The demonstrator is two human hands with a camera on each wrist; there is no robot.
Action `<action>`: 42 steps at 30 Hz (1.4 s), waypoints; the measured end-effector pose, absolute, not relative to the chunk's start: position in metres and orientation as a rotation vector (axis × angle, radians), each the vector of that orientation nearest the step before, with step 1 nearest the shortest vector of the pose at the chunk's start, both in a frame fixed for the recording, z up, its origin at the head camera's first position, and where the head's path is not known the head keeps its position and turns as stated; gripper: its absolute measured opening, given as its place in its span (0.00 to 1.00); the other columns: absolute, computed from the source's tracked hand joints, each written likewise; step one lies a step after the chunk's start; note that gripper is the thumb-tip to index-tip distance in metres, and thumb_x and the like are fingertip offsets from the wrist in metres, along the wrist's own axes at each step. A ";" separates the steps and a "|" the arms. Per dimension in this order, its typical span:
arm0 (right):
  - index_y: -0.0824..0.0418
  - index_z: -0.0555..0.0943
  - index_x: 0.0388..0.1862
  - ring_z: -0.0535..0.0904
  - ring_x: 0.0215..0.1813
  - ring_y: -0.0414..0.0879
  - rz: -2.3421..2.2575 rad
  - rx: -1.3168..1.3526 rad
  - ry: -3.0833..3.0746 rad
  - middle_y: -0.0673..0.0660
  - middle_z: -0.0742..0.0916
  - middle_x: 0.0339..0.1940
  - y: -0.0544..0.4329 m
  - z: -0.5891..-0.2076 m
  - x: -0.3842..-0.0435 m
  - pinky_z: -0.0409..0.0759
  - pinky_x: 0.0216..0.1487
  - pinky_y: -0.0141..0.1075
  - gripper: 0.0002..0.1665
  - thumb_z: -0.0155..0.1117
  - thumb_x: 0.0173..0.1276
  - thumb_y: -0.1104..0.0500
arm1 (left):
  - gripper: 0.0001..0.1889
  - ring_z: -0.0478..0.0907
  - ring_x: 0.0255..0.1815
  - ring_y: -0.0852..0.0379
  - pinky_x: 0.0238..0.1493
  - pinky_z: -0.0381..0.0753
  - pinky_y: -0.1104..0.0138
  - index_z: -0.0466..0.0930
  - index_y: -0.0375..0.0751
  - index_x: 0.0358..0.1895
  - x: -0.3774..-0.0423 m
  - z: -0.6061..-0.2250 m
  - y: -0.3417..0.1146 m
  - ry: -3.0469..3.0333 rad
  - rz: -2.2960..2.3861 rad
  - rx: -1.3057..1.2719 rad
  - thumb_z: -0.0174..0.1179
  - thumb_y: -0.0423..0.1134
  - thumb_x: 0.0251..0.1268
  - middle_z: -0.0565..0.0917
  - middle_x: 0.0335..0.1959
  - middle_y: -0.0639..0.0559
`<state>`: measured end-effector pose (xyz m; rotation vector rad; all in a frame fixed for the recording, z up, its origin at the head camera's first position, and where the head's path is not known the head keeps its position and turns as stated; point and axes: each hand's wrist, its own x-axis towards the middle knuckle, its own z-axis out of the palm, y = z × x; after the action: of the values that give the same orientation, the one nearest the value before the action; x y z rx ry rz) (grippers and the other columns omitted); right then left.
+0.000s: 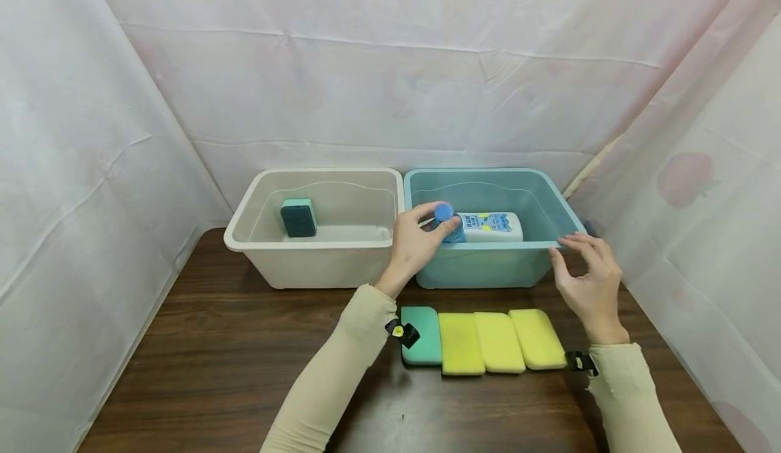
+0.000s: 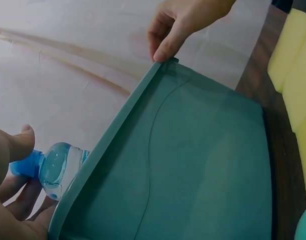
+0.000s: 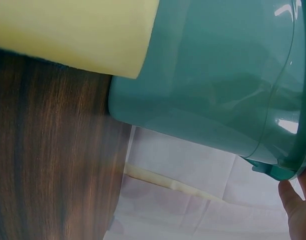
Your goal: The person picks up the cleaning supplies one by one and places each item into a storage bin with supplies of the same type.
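In the head view my left hand [image 1: 415, 239] holds a clear water bottle with a blue cap [image 1: 443, 212] near its top, over the front left of the teal bin [image 1: 482, 263]. The left wrist view has the bottle [image 2: 55, 165] standing up past the bin's rim, thumb and fingers about the cap; its lower part is hidden. A white bottle with a blue and yellow label [image 1: 494, 226] lies inside that bin. My right hand [image 1: 588, 280] grips the rim at the bin's front right corner, thumb and fingers on either side of it.
To the left stands a beige bin [image 1: 323, 263] holding a green sponge with a dark face [image 1: 299, 219]. A row of sponges lies in front: one green [image 1: 424, 344], then three yellow [image 1: 462, 344] ones, on a dark wood table [image 1: 213, 358]. Pale curtains [image 1: 378, 100] enclose the back and sides.
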<state>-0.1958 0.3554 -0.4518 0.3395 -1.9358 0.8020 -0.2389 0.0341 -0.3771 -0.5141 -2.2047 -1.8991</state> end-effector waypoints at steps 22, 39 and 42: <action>0.73 0.90 0.44 0.81 0.58 0.73 0.808 0.334 -1.935 0.75 0.87 0.48 0.352 -0.449 -0.198 0.68 0.72 0.23 0.17 0.79 0.54 0.76 | 0.21 0.87 0.60 0.47 0.60 0.87 0.64 0.88 0.39 0.60 -0.243 -0.375 0.035 -2.398 -1.661 -0.535 0.74 0.45 0.69 0.89 0.58 0.43; 0.70 0.90 0.47 0.81 0.59 0.71 0.803 0.340 -1.960 0.72 0.88 0.50 0.356 -0.448 -0.195 0.70 0.73 0.27 0.15 0.78 0.61 0.68 | 0.20 0.90 0.54 0.51 0.53 0.89 0.65 0.88 0.42 0.60 -0.244 -0.370 0.036 -2.579 -1.484 -0.550 0.75 0.43 0.67 0.90 0.55 0.45; 0.70 0.90 0.47 0.81 0.59 0.71 0.808 0.337 -1.957 0.71 0.88 0.49 0.356 -0.448 -0.195 0.70 0.73 0.27 0.15 0.79 0.59 0.69 | 0.20 0.90 0.53 0.52 0.52 0.89 0.67 0.89 0.42 0.60 -0.244 -0.369 0.037 -2.596 -1.487 -0.549 0.75 0.43 0.67 0.91 0.54 0.46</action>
<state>-0.1954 0.3558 -0.4483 0.3370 -1.9568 0.8076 -0.2443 0.0369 -0.3695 -0.5486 -2.5961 -1.4871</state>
